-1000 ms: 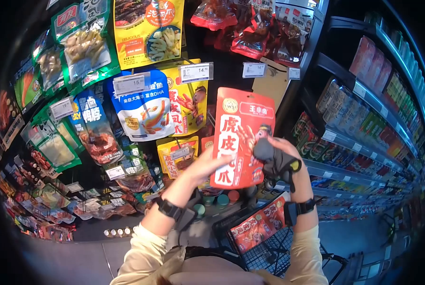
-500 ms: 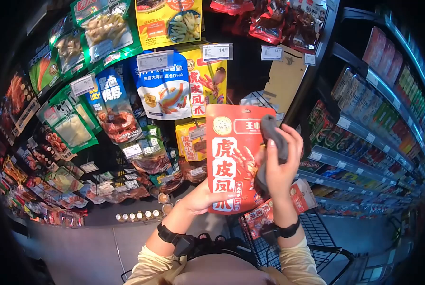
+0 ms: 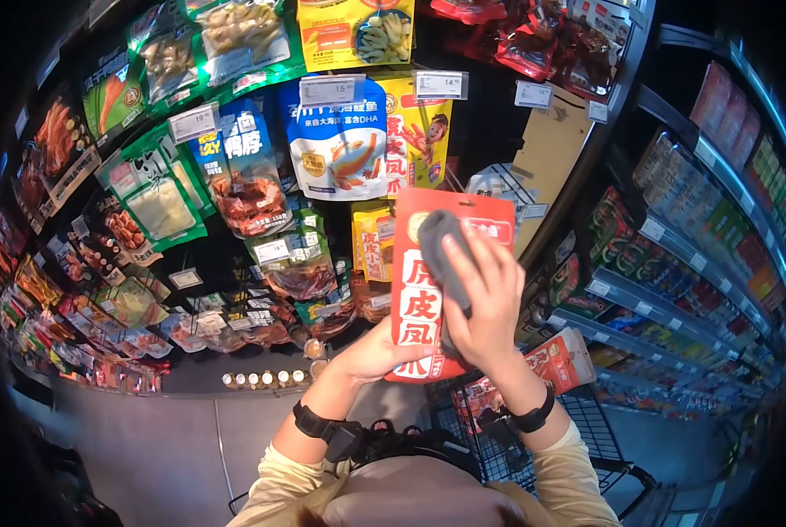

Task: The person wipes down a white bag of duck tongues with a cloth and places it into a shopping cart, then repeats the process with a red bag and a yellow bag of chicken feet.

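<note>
A red snack pouch (image 3: 418, 290) with large white Chinese characters is held upright in front of me. My left hand (image 3: 378, 353) grips its lower left edge, thumb across the front and the other fingers hidden behind. Against the pouch's upper front, my right hand (image 3: 490, 303) presses a dark grey cloth (image 3: 446, 250), which covers part of the printing. The cloth is bunched under the fingers and hangs down along the palm.
Hanging snack pouches, among them a blue and white pouch (image 3: 337, 145), fill the rack ahead. Below right stands a black wire cart (image 3: 591, 430) holding more red pouches (image 3: 569, 360). Shelves of drinks (image 3: 674, 193) line the right side. Small jars (image 3: 266, 379) stand on the rack's base.
My right hand has moved the cloth left across the pouch, from its right edge to the upper middle. The view has shifted slightly. My left hand keeps its hold.
</note>
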Demonstrator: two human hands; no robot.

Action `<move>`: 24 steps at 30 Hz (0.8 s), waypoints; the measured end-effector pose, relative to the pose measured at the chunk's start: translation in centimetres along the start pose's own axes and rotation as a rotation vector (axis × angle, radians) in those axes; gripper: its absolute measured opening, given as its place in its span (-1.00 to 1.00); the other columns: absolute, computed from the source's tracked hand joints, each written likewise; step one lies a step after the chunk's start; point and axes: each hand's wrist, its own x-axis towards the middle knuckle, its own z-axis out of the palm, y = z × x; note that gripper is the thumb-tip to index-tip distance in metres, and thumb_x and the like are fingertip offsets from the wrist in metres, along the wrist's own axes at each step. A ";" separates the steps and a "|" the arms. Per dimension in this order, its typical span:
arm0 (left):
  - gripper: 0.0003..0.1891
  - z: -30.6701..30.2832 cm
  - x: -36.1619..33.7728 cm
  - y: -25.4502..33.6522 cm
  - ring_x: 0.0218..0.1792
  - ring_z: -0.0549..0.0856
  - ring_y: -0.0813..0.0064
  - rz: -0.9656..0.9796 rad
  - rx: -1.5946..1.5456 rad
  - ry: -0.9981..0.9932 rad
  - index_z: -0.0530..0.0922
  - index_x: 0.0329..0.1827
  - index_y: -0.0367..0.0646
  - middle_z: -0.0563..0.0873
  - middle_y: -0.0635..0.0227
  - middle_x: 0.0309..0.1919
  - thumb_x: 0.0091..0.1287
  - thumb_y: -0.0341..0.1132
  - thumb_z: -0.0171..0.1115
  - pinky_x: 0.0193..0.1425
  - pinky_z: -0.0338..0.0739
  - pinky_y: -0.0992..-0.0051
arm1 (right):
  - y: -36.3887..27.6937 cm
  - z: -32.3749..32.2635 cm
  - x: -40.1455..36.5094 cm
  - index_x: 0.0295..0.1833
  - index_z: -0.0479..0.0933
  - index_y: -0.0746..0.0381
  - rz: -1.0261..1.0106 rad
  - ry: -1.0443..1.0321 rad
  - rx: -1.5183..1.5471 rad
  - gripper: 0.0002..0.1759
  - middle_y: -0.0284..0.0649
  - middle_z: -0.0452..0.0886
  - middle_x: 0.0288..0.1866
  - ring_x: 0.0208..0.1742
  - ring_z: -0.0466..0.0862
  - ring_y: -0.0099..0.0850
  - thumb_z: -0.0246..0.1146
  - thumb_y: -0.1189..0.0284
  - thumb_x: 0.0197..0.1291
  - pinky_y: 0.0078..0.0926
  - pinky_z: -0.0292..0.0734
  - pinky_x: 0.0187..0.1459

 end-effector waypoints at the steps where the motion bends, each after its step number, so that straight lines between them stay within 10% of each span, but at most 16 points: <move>1: -0.39 0.3 0.2 -0.3 0.15 0.58 0.52 -0.016 -0.017 -0.038 0.29 0.38 -0.22 0.58 0.32 0.17 0.26 -0.60 0.26 0.21 0.54 0.40 | -0.3 -0.1 0.9 0.34 0.45 0.10 0.012 0.007 -0.005 -0.26 -0.22 0.38 0.44 0.35 0.38 -0.19 0.32 0.47 -0.12 -0.15 0.17 0.24; 8: -0.45 -1.2 -0.5 1.1 0.17 0.57 0.49 0.070 -0.022 0.044 0.37 0.32 -0.24 0.57 0.26 0.18 0.24 -0.55 0.30 0.21 0.55 0.40 | -1.8 0.3 -0.5 0.28 0.51 0.04 -0.334 -0.203 0.062 -0.30 -0.37 0.41 0.44 0.34 0.41 -0.36 0.35 0.39 -0.13 -0.26 0.19 0.18; 13: -0.40 -0.8 -0.9 1.5 0.12 0.62 0.49 0.027 0.012 0.032 0.35 0.34 -0.23 0.60 0.29 0.14 0.21 -0.57 0.32 0.21 0.56 0.38 | 0.3 -0.4 1.6 0.32 0.47 0.11 -0.016 0.021 0.057 -0.23 -0.31 0.43 0.41 0.32 0.41 -0.25 0.33 0.51 -0.18 -0.21 0.17 0.23; 20: -0.42 -2.2 -0.4 1.1 0.13 0.61 0.48 0.032 -0.023 0.148 0.35 0.34 -0.19 0.60 0.32 0.13 0.25 -0.56 0.30 0.20 0.58 0.40 | -2.3 1.1 0.2 0.29 0.50 0.10 -0.345 -0.271 0.099 -0.29 -0.39 0.41 0.43 0.37 0.38 -0.30 0.35 0.43 -0.13 -0.22 0.16 0.22; 24: -0.43 -1.7 -1.0 2.6 0.10 0.64 0.44 0.132 -0.142 0.104 0.35 0.33 -0.23 0.61 0.27 0.12 0.23 -0.59 0.30 0.18 0.60 0.37 | -1.3 1.3 -1.0 0.28 0.51 0.11 -0.218 -0.082 0.087 -0.32 -0.34 0.45 0.40 0.35 0.40 -0.25 0.31 0.45 -0.11 -0.24 0.16 0.21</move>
